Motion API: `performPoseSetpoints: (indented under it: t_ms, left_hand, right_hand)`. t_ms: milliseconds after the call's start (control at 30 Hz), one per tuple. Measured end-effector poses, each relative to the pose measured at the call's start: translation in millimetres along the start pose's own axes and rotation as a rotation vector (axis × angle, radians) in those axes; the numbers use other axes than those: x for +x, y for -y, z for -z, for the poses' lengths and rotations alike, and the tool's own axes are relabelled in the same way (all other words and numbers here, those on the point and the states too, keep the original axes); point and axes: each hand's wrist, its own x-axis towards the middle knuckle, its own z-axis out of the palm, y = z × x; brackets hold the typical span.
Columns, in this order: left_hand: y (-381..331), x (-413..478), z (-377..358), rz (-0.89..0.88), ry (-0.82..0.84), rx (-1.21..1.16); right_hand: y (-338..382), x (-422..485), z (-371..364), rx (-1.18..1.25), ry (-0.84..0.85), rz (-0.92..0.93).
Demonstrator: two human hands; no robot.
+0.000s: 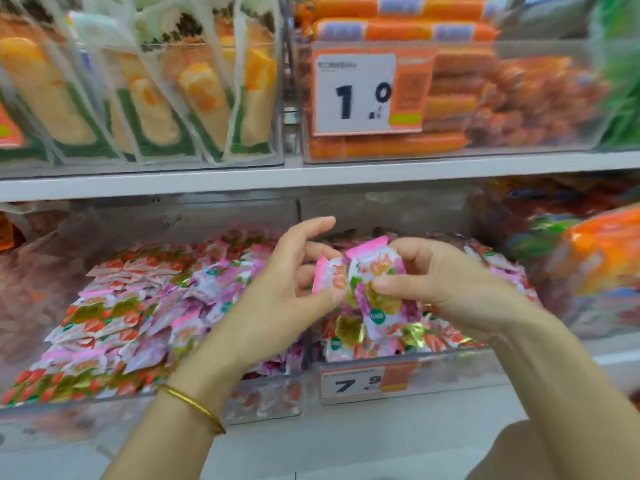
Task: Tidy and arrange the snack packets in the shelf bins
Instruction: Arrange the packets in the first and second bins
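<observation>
1. My left hand and right hand meet over the lower shelf bins, w/ a small bunch of pink snack packets between them. Both are closed on that bunch: left thumb & fingers pinch the outer pink-and-white packet, right thumb presses on the front of the middle one.
2. Why held so, I'd say: I'm squaring a few packets into one stack, faces the same way, before laying them down. Two hands let me line up the edges; one alone would let the slippery wrappers fan out.
3. Left hand: palm turned toward the right hand, index finger lifted clear & pointing up past the bunch, the rest curled in. A gold bangle sits on the wrist below it.
4. Right hand: back of hand toward me, knuckles up, fingers wrapped behind the packets, wrist angled in from the lower right.
5. Directly under the bunch is the right-hand bin, w/ loose packets lying mixed. Below the right wrist a price tag is fixed to the bin front.
6. Beyond the left hand's outer side sits the left-hand bin: packets there overlap in flatter rows, so it looks the tidier of the two.
7. Above both hands runs the shelf edge; sausage sticks are stacked higher up. Not my concern now.
</observation>
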Motion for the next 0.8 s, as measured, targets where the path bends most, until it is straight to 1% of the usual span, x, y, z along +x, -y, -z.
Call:
performPoseSetpoints:
  t_ms: [67,133,200,300,333,367,400,500,533,600,633,700,733,800]
  left_hand:
    - [3.8,14.0,-14.0,-0.003,-0.048,0.058]
    - [7.3,32.6,-26.0,-0.006,-0.089,0.164]
    - [10.2,52.2,-34.3,-0.032,-0.088,0.366]
    - [20.3,75.6,-35.9,-0.156,-0.059,0.828]
    - [23.7,80.2,-35.8,-0.169,-0.039,0.940]
    - [27.1,83.7,-36.4,-0.163,-0.025,0.999]
    - [28.9,86.0,-38.1,-0.152,-0.023,1.004]
    - [33.0,90.9,-45.0,-0.117,-0.039,0.917]
    - [33.7,91.8,-47.0,-0.103,-0.027,0.916]
    - [36.3,93.6,-47.6,-0.082,-0.030,0.902]
    - [37.1,93.9,-47.2,-0.073,-0.041,0.884]
    - [38.3,92.1,-46.4,-0.070,-0.049,0.867]
    - [38.3,91.0,-46.5,-0.073,-0.041,0.873]
    - [38.9,90.1,-47.0,-0.084,-0.030,0.875]
  right_hand:
    - [-6.1,-4.9,13.4,-0.062,0.022,-0.010]
    - [-13.3,-6.6,27.4,-0.096,-0.023,-0.030]
    - [-24.8,-4.2,45.9,-0.075,-0.165,-0.081]
    - [-39.9,1.7,78.7,-0.011,-0.431,-0.157]
    - [-43.1,3.7,90.1,-0.024,-0.504,-0.158]
    - [-45.7,6.8,101.2,-0.047,-0.572,-0.152]
    - [-46.5,10.7,110.7,-0.084,-0.625,-0.142]
    - [-47.7,40.1,137.8,-0.218,-0.829,-0.148]
    - [-48.0,53.5,143.9,-0.242,-0.861,-0.145]
    - [-48.2,85.4,151.1,-0.239,-0.860,-0.162]
    - [-52.4,100.1,153.2,-0.279,-0.832,-0.203]
    - [-58.0,120.4,149.7,-0.521,-0.763,-0.337]
    - [-61.1,125.3,147.3,-0.639,-0.745,-0.375]
    - [-63.4,128.5,146.2,-0.767,-0.681,-0.430]
